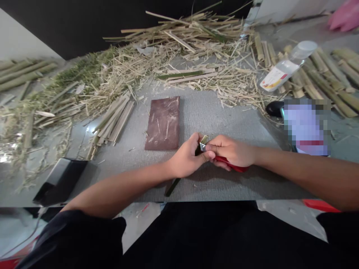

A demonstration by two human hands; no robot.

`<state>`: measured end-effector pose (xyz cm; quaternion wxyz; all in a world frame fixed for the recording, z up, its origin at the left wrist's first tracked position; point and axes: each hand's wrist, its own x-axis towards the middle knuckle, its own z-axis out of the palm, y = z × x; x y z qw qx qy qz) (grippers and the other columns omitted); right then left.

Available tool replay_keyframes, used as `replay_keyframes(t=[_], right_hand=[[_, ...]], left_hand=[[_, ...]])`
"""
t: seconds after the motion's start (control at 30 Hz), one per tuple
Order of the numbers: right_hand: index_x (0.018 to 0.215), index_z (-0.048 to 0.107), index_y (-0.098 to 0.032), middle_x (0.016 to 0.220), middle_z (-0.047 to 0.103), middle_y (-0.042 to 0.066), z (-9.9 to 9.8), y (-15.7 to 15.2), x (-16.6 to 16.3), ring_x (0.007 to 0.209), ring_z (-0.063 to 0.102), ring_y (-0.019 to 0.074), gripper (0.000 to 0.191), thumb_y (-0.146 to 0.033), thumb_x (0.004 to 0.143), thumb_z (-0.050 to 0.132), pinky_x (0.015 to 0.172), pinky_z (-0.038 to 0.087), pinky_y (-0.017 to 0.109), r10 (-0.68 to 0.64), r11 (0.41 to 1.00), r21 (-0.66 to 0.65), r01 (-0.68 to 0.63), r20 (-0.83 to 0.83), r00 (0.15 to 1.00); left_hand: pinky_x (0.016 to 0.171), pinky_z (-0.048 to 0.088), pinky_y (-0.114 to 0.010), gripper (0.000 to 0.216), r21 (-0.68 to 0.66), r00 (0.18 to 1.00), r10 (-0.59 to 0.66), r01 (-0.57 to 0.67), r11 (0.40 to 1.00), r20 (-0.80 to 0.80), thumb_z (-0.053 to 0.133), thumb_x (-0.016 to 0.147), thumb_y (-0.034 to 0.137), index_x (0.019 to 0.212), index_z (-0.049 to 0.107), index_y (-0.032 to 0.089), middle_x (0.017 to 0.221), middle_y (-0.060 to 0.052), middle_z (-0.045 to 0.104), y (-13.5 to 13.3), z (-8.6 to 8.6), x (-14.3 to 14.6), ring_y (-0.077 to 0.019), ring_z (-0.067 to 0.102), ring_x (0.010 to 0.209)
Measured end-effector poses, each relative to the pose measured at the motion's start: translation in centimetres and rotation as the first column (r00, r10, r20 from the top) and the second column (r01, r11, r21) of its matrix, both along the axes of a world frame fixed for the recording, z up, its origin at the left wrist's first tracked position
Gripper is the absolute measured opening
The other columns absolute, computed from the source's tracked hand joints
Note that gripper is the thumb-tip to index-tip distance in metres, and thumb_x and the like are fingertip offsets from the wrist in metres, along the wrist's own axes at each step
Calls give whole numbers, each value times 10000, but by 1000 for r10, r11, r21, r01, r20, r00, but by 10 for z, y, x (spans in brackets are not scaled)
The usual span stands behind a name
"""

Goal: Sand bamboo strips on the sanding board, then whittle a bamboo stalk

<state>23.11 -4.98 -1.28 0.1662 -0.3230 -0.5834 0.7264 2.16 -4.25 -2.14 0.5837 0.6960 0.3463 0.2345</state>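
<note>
My left hand [186, 157] is closed around a green bamboo strip [172, 187]; one end shows below my wrist and the other pokes out above the fingers. My right hand [234, 151] grips a red-handled knife [238, 168]. The knife's short metal blade lies against the strip near its upper end, between the two hands. My fingers hide part of the blade and most of the strip's middle. Just left of the hands, a brown rectangular board [163, 123] with shavings on it lies flat on the grey table [202, 106].
A bundle of split bamboo strips [116, 117] lies left of the board. Shavings [117, 71] spread along the back. On the right are a tilted clear bottle [286, 69], bamboo pieces [322, 76] and a blurred-out phone [305, 129]. A black device [63, 177] stands front left.
</note>
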Motion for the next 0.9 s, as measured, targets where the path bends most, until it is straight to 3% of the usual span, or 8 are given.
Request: replay_keyframes(t=[0.17, 0.23, 0.33, 0.43, 0.57, 0.67, 0.77, 0.9], right_hand=[[770, 518, -211, 449, 507, -59, 4, 6, 1, 341, 433, 106, 460, -563, 1064, 484, 369, 329, 233, 40, 987, -154, -45, -31, 999], [780, 522, -211, 460, 514, -59, 3, 3, -1, 351, 447, 107, 436, -542, 1062, 498, 376, 338, 228, 30, 989, -146, -32, -22, 999], [777, 525, -210, 472, 533, -50, -2, -8, -8, 384, 479, 109, 445, -540, 1072, 479, 419, 393, 231, -129, 991, -33, 129, 4, 992], [769, 522, -211, 471, 522, -48, -6, -16, -11, 399, 480, 111, 476, -572, 1073, 457, 438, 419, 238, -288, 956, 46, 289, -11, 957], [748, 516, -207, 468, 533, -38, 0, -6, -5, 374, 468, 106, 498, -591, 1063, 481, 397, 377, 229, -74, 996, -40, 74, 5, 997], [766, 509, -214, 470, 515, -54, 6, 5, 0, 348, 428, 104, 484, -609, 1046, 504, 353, 353, 230, 35, 985, -168, -40, -33, 999], [791, 512, -217, 470, 505, -63, 6, 6, -1, 347, 419, 102, 455, -600, 1037, 530, 349, 354, 224, 5, 982, -191, -12, -32, 999], [780, 514, -214, 465, 521, -47, -2, -6, -7, 369, 464, 109, 468, -590, 1058, 488, 386, 388, 224, -121, 989, -82, 123, 34, 992]], left_hand=[[722, 403, -339, 448, 72, 996, 61, -57, 996, -61, 658, 965, 583, 969, 409, 211, 868, 1, 504, -5, -3, 2, -157, 464, 774], [708, 404, -337, 433, 77, 993, 84, -78, 994, -81, 650, 976, 568, 979, 402, 213, 848, 6, 505, -7, -3, 3, -159, 478, 761], [680, 402, -328, 395, 75, 990, 113, -107, 991, -80, 600, 1014, 549, 959, 387, 220, 804, 16, 506, -9, -2, 4, -155, 489, 728], [682, 402, -327, 391, 71, 988, 134, -129, 989, -75, 558, 1037, 554, 926, 378, 225, 803, 12, 516, -9, -2, 4, -154, 492, 733], [694, 402, -327, 463, 70, 990, 119, -114, 991, -69, 668, 962, 591, 958, 393, 218, 847, 17, 491, -9, -3, 2, -149, 476, 756], [688, 396, -327, 477, 63, 991, 114, -110, 992, -74, 693, 944, 589, 971, 397, 215, 859, 17, 482, -9, -3, 2, -150, 481, 759], [697, 396, -340, 443, 79, 985, 137, -129, 988, -101, 673, 965, 560, 976, 396, 214, 861, 4, 516, -10, -2, 3, -165, 509, 767], [696, 407, -341, 371, 48, 986, 129, -125, 991, -101, 605, 1017, 519, 991, 387, 220, 812, 10, 549, -11, 1, 5, -174, 541, 750]])
